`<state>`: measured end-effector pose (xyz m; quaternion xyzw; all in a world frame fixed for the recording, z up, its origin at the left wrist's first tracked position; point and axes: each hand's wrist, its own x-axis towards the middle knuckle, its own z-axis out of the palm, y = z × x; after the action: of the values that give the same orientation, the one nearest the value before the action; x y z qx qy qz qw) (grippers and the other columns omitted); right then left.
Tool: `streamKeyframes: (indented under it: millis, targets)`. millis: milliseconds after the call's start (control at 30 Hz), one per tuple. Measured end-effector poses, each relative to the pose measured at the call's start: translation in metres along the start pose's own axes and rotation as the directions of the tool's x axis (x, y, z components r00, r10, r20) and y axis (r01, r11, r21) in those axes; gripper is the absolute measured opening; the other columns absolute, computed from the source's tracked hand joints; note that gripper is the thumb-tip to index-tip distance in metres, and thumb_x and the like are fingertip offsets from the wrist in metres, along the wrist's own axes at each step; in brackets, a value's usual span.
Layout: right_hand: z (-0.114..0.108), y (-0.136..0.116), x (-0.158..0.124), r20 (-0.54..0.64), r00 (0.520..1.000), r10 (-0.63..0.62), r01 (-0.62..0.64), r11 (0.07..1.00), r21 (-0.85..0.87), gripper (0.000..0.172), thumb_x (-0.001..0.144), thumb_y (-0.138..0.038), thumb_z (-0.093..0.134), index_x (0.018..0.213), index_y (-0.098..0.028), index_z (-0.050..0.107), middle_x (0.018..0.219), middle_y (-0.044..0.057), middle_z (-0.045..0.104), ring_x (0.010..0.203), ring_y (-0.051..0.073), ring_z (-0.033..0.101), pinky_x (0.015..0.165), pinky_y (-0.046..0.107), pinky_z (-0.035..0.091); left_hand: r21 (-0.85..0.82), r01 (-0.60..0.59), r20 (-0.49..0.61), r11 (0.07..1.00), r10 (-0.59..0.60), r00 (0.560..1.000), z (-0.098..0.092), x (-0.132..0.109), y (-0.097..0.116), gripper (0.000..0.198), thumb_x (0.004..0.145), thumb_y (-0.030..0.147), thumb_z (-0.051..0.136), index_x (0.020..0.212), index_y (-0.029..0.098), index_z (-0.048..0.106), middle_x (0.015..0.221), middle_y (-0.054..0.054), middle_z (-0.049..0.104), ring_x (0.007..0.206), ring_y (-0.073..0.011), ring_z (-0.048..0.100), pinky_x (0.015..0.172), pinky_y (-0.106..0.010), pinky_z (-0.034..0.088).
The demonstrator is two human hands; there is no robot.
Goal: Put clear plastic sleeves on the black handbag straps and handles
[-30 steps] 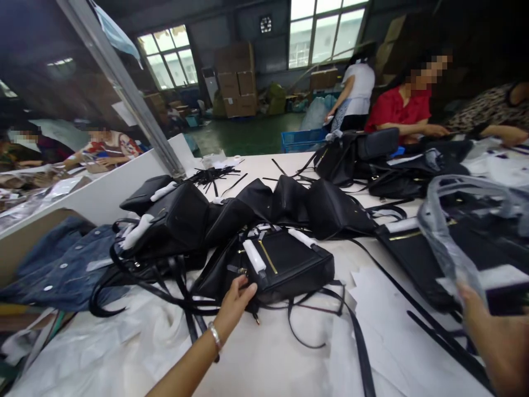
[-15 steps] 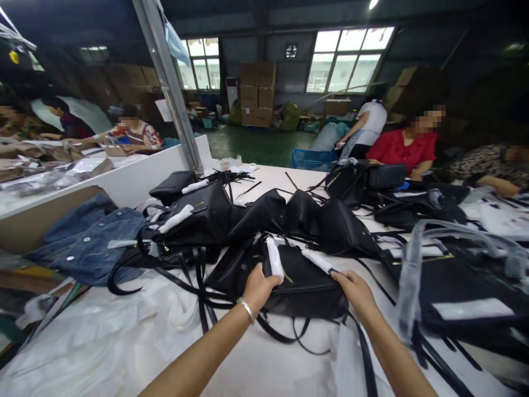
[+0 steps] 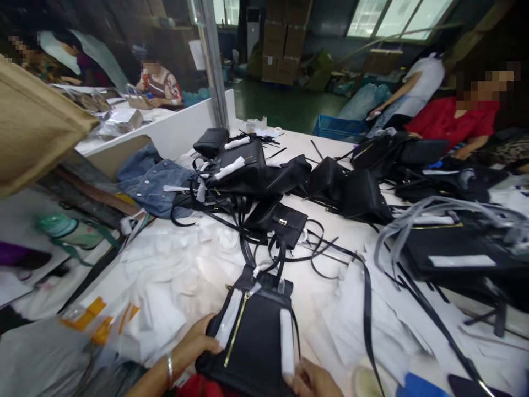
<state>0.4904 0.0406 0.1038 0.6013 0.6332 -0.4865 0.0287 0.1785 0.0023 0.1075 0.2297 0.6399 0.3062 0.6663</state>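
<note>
A black backpack (image 3: 258, 339) lies close to my body, its top handle pointing away from me. A gold zipper (image 3: 236, 330) runs down its panel between two straps wrapped in white padding. My left hand (image 3: 203, 337) is closed on the left edge, thumb over the lower end of the left wrapped strap (image 3: 230, 320). At the lower right, my right hand (image 3: 313, 379) pinches the bottom of the right wrapped strap (image 3: 286, 343); its other fingers are partly cut off by the frame. Just beyond the handle lies a small black flap piece with a gold clasp (image 3: 288, 225).
More black bags (image 3: 243, 165) line the table behind, and another (image 3: 446, 253) lies at right under clear plastic tubing. White wrapping sheets (image 3: 165, 270) spread at left beside a denim garment (image 3: 159, 184). A brown board (image 3: 37, 127) juts in at upper left. Co-workers sit beyond.
Both hands have drawn the backpack toward my body and turned it so its handle points away. The small clasped flap piece behind it now shows. My view has tilted down and left.
</note>
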Motion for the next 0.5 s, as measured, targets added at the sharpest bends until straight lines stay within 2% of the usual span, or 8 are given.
streamKeyframes:
  millis: [33,100,167,233,300,367,433,500]
  targets:
    - [0.001,-0.002,0.005,0.033,0.999,-0.026,0.026,1.0,0.008,0.029,0.068,-0.048,0.062,0.068,-0.021,0.055,0.067,0.001,0.064,0.069,0.019,0.06,0.064,0.026,0.044,-0.004,-0.009,-0.001,1.0,0.009,1.0,-0.009,0.001,-0.015,0.056,0.05,0.014,0.062,0.106,0.014,0.06,0.091,-0.003,0.069,0.09,-0.0264,0.059,0.081,-0.036,0.044]
    - [-0.01,-0.013,0.022,-0.008,0.995,-0.102,0.102,0.988,0.115,0.035,0.063,-0.045,0.069,0.086,-0.02,0.059,0.087,0.004,0.067,0.083,0.021,0.061,0.073,0.029,0.045,-0.028,-0.059,0.011,0.998,0.059,0.998,-0.02,0.003,-0.033,0.053,0.053,0.016,0.06,0.106,0.013,0.06,0.094,-0.004,0.068,0.092,-0.0259,0.058,0.082,-0.034,0.044]
    - [-0.029,-0.033,0.047,-0.037,0.979,-0.2,0.201,0.923,0.329,0.053,0.065,-0.046,0.069,0.11,-0.021,0.055,0.111,0.008,0.062,0.101,0.023,0.058,0.084,0.033,0.045,-0.034,-0.11,0.033,0.993,0.111,0.993,-0.025,0.005,-0.039,0.05,0.057,0.018,0.057,0.106,0.013,0.058,0.097,-0.004,0.067,0.095,-0.0249,0.058,0.084,-0.033,0.043]
    - [-0.045,-0.06,0.079,-0.051,0.969,-0.242,0.235,0.834,0.499,0.061,0.072,-0.049,0.063,0.123,-0.02,0.046,0.12,0.012,0.057,0.11,0.023,0.054,0.09,0.035,0.043,0.042,-0.133,0.032,0.99,0.132,0.991,-0.027,0.006,-0.039,0.049,0.055,0.017,0.057,0.104,0.013,0.058,0.095,-0.004,0.067,0.093,-0.0245,0.057,0.082,-0.032,0.042]
    - [-0.051,-0.088,0.114,-0.115,0.971,-0.209,0.238,0.829,0.507,0.065,0.069,-0.049,0.067,0.123,-0.018,0.046,0.12,0.014,0.056,0.113,0.025,0.052,0.092,0.037,0.041,0.123,-0.159,0.03,0.98,0.156,0.987,-0.028,0.008,-0.038,0.049,0.053,0.015,0.056,0.101,0.013,0.058,0.092,-0.003,0.067,0.09,-0.0239,0.057,0.079,-0.031,0.042]
    - [-0.047,-0.117,0.146,-0.122,0.98,-0.159,0.198,0.861,0.469,0.067,0.058,-0.043,0.077,0.115,-0.017,0.052,0.113,0.013,0.059,0.112,0.028,0.051,0.093,0.038,0.04,0.167,-0.177,0.04,0.97,0.172,0.984,-0.029,0.01,-0.038,0.046,0.052,0.014,0.055,0.099,0.014,0.058,0.09,-0.002,0.066,0.087,-0.023,0.057,0.076,-0.03,0.042]
    - [-0.034,-0.143,0.171,-0.045,0.99,-0.135,0.14,0.87,0.474,0.061,0.051,-0.036,0.082,0.102,-0.014,0.057,0.099,0.01,0.063,0.105,0.03,0.053,0.091,0.04,0.04,0.185,-0.18,0.063,0.966,0.171,0.983,-0.032,0.012,-0.039,0.044,0.052,0.014,0.055,0.096,0.014,0.057,0.088,-0.002,0.065,0.086,-0.0226,0.056,0.074,-0.029,0.041]
    - [-0.021,-0.165,0.186,0.047,0.988,-0.149,0.105,0.857,0.505,0.05,0.051,-0.034,0.081,0.091,-0.012,0.059,0.083,0.007,0.063,0.093,0.028,0.058,0.084,0.041,0.044,0.208,-0.176,0.077,0.962,0.163,0.984,-0.037,0.013,-0.04,0.042,0.052,0.014,0.055,0.094,0.014,0.057,0.087,-0.002,0.064,0.086,-0.0229,0.055,0.073,-0.029,0.04]
